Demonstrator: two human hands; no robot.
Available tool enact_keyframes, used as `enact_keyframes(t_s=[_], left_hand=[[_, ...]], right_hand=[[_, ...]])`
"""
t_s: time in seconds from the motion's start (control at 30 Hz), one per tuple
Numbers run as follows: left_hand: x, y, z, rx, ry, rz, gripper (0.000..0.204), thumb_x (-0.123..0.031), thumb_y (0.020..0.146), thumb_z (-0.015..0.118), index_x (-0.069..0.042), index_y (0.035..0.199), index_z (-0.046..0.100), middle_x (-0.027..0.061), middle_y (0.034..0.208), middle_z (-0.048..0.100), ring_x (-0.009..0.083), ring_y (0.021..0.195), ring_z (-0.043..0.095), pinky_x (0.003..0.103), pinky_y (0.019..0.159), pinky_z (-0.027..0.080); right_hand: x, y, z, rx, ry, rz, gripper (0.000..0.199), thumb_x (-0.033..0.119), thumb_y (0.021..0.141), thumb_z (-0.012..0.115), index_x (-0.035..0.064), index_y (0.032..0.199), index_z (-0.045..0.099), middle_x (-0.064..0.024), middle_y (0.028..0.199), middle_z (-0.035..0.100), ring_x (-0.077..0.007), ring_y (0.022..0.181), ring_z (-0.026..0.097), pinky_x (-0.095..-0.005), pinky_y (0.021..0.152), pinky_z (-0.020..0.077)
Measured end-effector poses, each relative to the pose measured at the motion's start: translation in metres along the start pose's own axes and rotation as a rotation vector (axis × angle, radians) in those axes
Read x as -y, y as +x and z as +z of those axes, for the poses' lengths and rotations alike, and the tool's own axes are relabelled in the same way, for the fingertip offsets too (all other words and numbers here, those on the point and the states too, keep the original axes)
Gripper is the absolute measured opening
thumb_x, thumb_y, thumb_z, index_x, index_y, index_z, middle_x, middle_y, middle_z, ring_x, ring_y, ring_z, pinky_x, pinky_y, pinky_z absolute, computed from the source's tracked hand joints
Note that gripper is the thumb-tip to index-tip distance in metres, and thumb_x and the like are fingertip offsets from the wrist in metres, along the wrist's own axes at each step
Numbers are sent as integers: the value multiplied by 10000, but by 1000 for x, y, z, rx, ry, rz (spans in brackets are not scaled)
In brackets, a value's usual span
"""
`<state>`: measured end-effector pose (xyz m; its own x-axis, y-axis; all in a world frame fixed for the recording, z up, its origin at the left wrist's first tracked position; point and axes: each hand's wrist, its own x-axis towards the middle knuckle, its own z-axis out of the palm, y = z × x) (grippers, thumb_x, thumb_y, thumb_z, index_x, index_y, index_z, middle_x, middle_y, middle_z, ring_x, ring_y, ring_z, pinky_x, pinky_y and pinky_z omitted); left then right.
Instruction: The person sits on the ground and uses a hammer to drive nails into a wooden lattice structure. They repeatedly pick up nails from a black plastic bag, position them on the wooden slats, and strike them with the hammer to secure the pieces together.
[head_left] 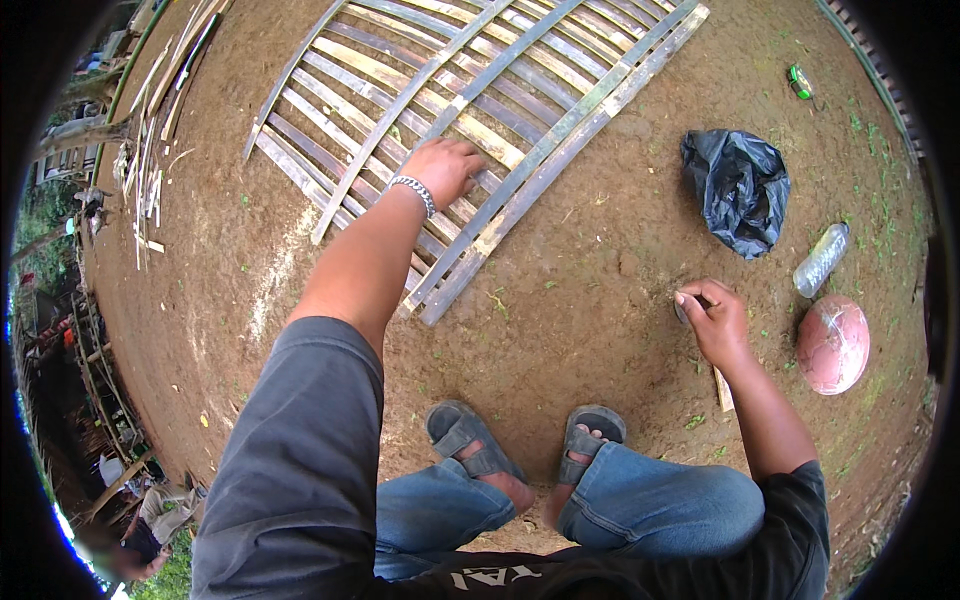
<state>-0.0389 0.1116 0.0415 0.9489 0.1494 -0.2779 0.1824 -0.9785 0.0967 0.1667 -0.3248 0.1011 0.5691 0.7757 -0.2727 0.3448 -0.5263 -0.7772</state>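
A slatted bamboo panel (565, 130), made of crossed strips, lies on the ground in front of me. My left hand (445, 172), with a chain bracelet at the wrist, reaches onto its near part. Its fingers are bent over the slats and grip there; the fingertips are partly hidden. My right hand (715, 322) is low over the soil, right of the panel and apart from it. It is closed around a tool with a dark end at the fingertips and a pale wooden handle (723, 391) below the wrist. The palm hides the tool's middle, so its kind is unclear.
To the right lie a black plastic bag (738, 190), a clear plastic bottle (822, 260), a worn pink ball (833, 344) and a green tape measure (800, 82). Loose bamboo strips (158, 150) are at the far left. Another person (150, 530) is at the lower left.
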Motion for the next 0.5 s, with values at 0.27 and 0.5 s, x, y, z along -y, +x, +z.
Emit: enact_keyframes(t_s=[0.27,0.5], left_hand=[[-3,0,3,-33,30,74,328,-233,893,723,-184,1217,707,41,1214,677,260,1181,633,427,1050,472],[-3,-2,7,-41,53,73,307,-252,912,709,-194,1213,716,31,1216,680,250,1172,636,420,1042,474]], right_hand=[[2,0,1,17,-36,-19,69,62,911,758,3,932,729,-111,914,720,-229,858,686,-337,795,523],[2,3,3,32,-56,-4,84,81,905,769,15,951,746,-128,923,732,-252,881,706,-356,806,538]])
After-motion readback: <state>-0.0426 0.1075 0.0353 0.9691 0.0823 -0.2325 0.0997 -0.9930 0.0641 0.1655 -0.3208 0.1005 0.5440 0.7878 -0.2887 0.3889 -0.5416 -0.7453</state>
